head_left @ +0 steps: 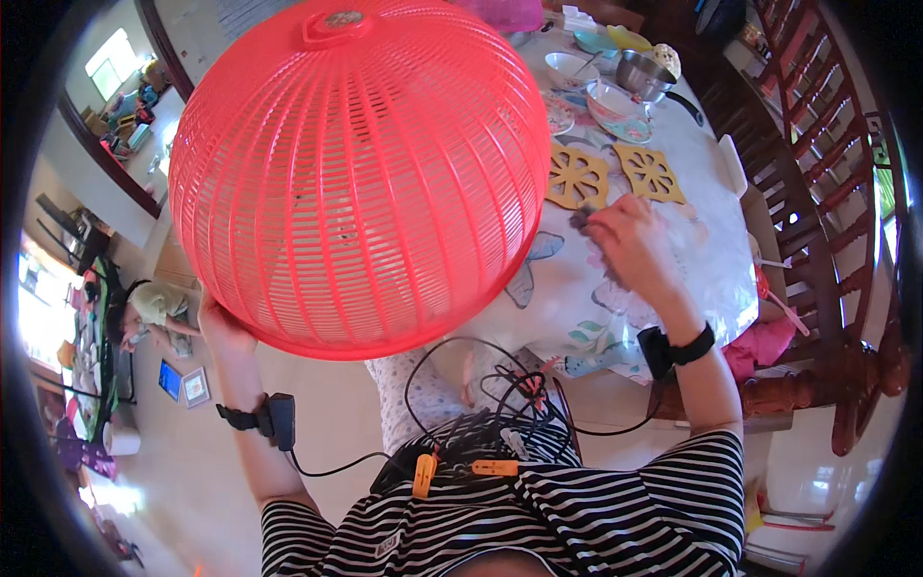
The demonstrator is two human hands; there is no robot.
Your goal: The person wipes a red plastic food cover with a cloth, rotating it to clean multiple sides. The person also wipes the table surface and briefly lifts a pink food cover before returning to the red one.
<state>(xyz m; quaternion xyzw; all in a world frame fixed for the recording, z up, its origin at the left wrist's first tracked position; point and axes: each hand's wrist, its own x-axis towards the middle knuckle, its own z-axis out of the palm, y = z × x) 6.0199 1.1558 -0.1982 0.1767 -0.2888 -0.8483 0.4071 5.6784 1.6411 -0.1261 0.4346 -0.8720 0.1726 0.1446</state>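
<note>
A large red plastic mesh food cover (361,183), dome-shaped with a knob on top, is held up tilted over the left part of the table. My left hand (227,327) grips its lower left rim, with the fingers partly hidden behind it. Over the tablecloth, my right hand (630,240) pinches a small dark grey wad (582,217), too blurred to name more closely. Just beyond that hand lie two yellow cut-out trivets, one (577,177) beside the cover's right edge and another (649,173) to its right.
Patterned bowls (618,113) and a metal pot (646,75) with a black handle stand at the table's far end. A wooden railing (817,173) runs along the right. Black cables (500,385) hang at my waist. A person (159,308) is low at the left.
</note>
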